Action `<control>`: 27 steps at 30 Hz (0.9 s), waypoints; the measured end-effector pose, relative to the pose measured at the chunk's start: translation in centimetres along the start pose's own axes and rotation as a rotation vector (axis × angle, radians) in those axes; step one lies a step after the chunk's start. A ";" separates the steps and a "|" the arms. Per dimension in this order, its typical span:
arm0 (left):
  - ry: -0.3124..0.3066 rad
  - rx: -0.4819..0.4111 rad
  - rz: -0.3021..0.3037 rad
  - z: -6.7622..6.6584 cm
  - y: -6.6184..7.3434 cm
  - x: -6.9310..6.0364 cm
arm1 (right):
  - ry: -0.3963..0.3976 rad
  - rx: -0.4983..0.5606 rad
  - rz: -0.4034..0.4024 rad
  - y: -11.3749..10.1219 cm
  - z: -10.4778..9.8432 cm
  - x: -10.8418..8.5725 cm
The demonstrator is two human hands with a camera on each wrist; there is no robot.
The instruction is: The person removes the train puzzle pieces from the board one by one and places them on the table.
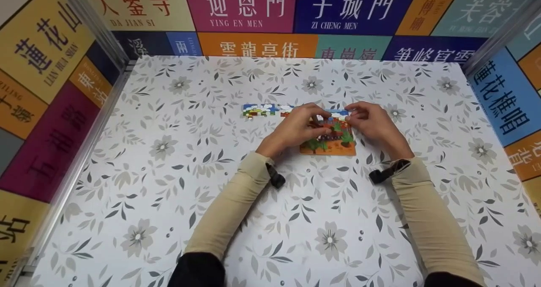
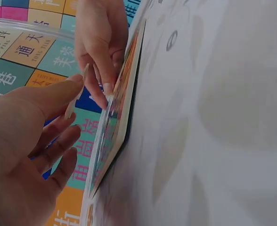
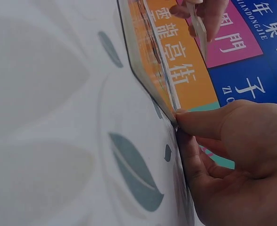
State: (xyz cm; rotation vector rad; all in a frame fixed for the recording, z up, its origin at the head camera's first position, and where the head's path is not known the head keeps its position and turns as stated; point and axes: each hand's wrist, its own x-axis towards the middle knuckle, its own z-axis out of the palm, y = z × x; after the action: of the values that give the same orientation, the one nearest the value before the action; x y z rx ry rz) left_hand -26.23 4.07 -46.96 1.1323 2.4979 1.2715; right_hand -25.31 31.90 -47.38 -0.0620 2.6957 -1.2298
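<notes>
Fitting seems the step in hand: in the head view, a puzzle board [image 1: 329,147] lies right of centre, loose pieces [image 1: 258,109] to its left, on a flower-printed worktop [image 1: 296,211] walled by coloured, lettered panels [image 1: 241,8]. Left wrist view: the left hand's [image 2: 28,127] fingers pinch a thin piece [image 2: 74,102], which likely wants lining up next. Right wrist view: the right hand's [image 3: 244,150] fingers pinch the puzzle board's corner, mid-frame

The jigsaw puzzle [image 1: 327,145] is orange along its lower part, with green plants, reddish patches above and blue and white on top. The loose puzzle pieces [image 1: 258,108] show blue, white, green and red. Grey flowers and leaves pattern the white tabletop [image 1: 143,194]. The sleeves [image 1: 228,206] are beige; the wall panels [image 1: 241,14] mix yellow, magenta, navy, orange and teal.
</notes>
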 end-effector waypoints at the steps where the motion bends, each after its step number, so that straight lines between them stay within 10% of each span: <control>1: 0.007 0.000 -0.004 -0.2 -0.2 -0.2 | 0.001 -0.005 -0.004 0.0 0.0 0.0; 27: 0.129 0.100 -0.104 -6.1 -4.2 -6.2 | 0.059 -0.040 0.008 -0.2 0.2 0.1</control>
State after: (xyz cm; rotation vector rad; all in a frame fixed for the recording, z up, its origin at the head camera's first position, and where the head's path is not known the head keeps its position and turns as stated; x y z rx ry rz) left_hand -26.74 -5.56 -47.47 0.9535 2.7023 1.2432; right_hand -25.39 31.56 -47.36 -0.0209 2.7684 -1.1935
